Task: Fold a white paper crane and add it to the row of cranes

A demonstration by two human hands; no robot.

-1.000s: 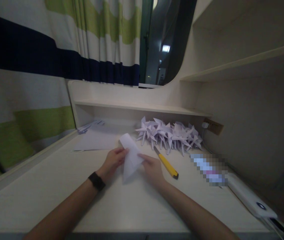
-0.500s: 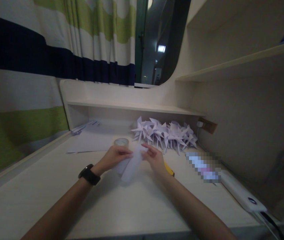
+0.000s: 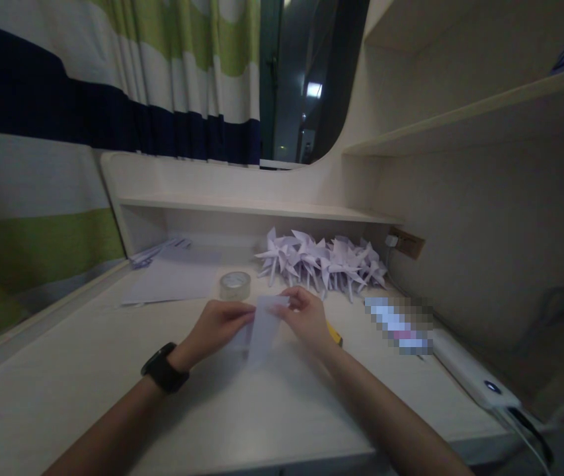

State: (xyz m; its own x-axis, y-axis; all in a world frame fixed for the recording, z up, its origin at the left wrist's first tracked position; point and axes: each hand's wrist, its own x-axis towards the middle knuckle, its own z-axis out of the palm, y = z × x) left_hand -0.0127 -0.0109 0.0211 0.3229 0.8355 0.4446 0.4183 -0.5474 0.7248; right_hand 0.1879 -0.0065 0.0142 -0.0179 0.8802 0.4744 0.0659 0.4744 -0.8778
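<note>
Between my two hands is a white sheet of paper (image 3: 264, 330), folded so that a narrow flap stands in front of a part behind it. My left hand (image 3: 217, 332), below a black wristwatch, pinches its left edge between thumb and fingers. At the upper right edge, my right hand (image 3: 305, 318) grips the paper with thumb and fingertips. A roll of clear tape (image 3: 235, 285) lies just beyond my left hand. Something yellow (image 3: 334, 334) is partly hidden behind my right wrist.
Many white paper pinwheels (image 3: 321, 261) are heaped at the back of the desk (image 3: 202, 423). Flat paper sheets (image 3: 175, 274) lie back left. To the right are a blurred-out phone-like object (image 3: 397, 325) and a white power strip (image 3: 475, 370) with cables.
The folded paper has turned more upright, its flap now facing me more squarely. My left hand has shifted slightly left and down; the whole view has shifted a little.
</note>
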